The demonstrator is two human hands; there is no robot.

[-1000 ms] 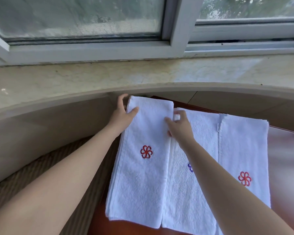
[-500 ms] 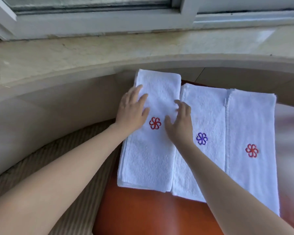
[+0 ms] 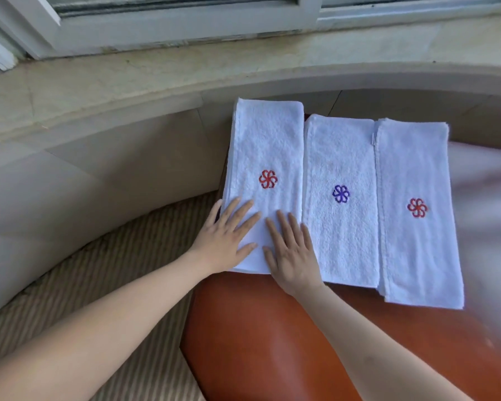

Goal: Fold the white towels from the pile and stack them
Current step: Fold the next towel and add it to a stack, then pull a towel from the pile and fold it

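Note:
Three folded white towels lie side by side on a brown table [image 3: 272, 337]. The left towel [image 3: 268, 146] carries a red flower emblem and looks like a stack of several layers. The middle towel [image 3: 340, 233] has a purple emblem, the right towel [image 3: 417, 250] a red one. My left hand [image 3: 229, 235] lies flat, fingers spread, on the near end of the left towel. Beside it my right hand [image 3: 291, 250] presses flat on the same towel, at its right edge next to the middle towel.
A marble window sill [image 3: 156, 79] curves behind the table, with a white window frame [image 3: 185, 24] above it. Ribbed beige carpet [image 3: 78, 290] covers the floor to the left. A blurred pale shape [image 3: 486, 227] fills the right edge.
Both hands have slid along the left towel from its far end toward me, down to its near end. The camera has tilted downward.

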